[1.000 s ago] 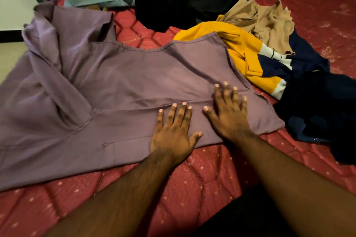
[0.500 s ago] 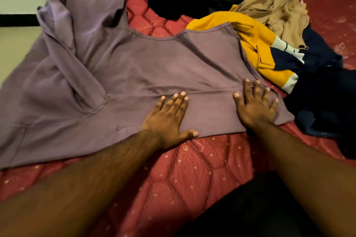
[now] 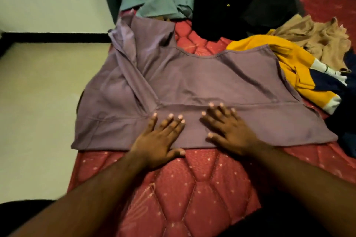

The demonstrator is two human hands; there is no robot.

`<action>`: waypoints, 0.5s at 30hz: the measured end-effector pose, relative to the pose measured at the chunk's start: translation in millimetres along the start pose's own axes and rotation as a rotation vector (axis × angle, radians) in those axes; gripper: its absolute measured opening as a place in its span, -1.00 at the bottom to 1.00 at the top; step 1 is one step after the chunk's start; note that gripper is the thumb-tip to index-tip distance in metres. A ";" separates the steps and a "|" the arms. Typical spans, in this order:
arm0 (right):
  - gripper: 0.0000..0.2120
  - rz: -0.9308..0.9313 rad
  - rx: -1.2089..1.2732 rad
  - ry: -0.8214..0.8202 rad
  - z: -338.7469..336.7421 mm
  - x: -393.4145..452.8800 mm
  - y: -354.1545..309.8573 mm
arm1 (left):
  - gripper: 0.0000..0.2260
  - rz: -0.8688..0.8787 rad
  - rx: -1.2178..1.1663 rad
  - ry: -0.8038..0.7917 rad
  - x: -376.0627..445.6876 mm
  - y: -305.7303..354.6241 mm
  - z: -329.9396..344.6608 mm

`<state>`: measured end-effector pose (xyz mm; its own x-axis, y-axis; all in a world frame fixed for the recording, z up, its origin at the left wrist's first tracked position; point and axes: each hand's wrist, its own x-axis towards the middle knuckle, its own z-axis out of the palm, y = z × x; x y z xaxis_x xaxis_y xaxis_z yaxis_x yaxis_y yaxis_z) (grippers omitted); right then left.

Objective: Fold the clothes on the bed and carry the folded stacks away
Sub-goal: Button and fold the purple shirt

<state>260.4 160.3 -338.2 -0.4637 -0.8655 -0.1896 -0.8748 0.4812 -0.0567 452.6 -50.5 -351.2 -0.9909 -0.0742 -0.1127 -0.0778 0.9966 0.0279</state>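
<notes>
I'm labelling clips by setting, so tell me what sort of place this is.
Most likely a bedroom at home. A red quilted mattress lies by a pale floor and wall, with loose clothes on it: a purple garment under both hands, a yellow top.

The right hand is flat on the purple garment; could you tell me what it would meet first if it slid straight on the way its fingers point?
Probably the purple garment's neckline edge, then bare red mattress.
</notes>
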 end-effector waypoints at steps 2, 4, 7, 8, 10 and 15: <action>-0.26 -0.119 -0.037 -0.041 3.7 4.4 -17.7 | -0.21 -0.041 -0.078 -0.002 -14.2 -14.8 -1.4; -0.26 -0.074 -0.008 -0.058 2.8 5.4 -6.7 | -0.19 -0.135 -0.144 0.013 -45.7 -57.4 0.0; -0.20 0.063 0.045 -0.110 -7.3 1.0 4.4 | -0.19 -0.365 -0.124 0.025 -90.7 -114.1 3.4; -0.17 0.088 0.056 -0.093 -9.8 1.9 -0.9 | -0.18 -0.435 -0.130 0.005 -98.6 -120.4 1.9; -0.13 0.095 0.094 0.052 -20.5 18.0 -28.1 | -0.16 -0.545 -0.193 0.049 -98.7 -123.6 -1.7; -0.58 -0.365 -0.050 0.252 -54.7 107.2 -107.2 | -0.51 -0.780 -0.435 0.464 -59.4 -137.8 -17.8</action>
<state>296.9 8.3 -298.8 -0.1374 -0.9874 0.0789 -0.9904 0.1356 -0.0275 520.2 -184.0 -330.7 -0.5840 -0.7994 0.1412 -0.6649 0.5709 0.4816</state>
